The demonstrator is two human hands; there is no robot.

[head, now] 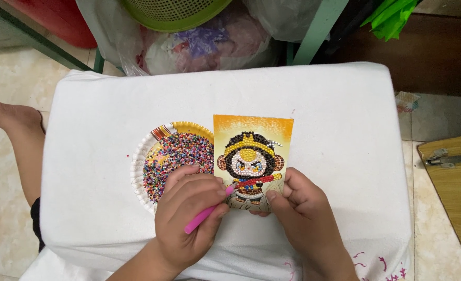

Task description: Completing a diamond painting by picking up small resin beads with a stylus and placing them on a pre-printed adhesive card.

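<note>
A small bead-art card (253, 151) with an orange-yellow ground and a round-faced cartoon monkey lies on a white cloth-covered surface (340, 130). My left hand (189, 218) grips a pink pen-like stylus (205, 213), its tip touching the lower part of the card. My right hand (301, 208) pinches the card's lower right corner, thumb on its bottom edge. To the left of the card sits a paper plate (139, 166) filled with several small multicoloured beads (176, 156), partly hidden by my left hand.
Behind the surface are clear plastic bags of fabric (204, 47), a green mesh basket (173, 10) and a green frame leg (319, 28). A wooden board (454, 182) lies at right on the tiled floor. A person's bare leg (17, 135) is at left.
</note>
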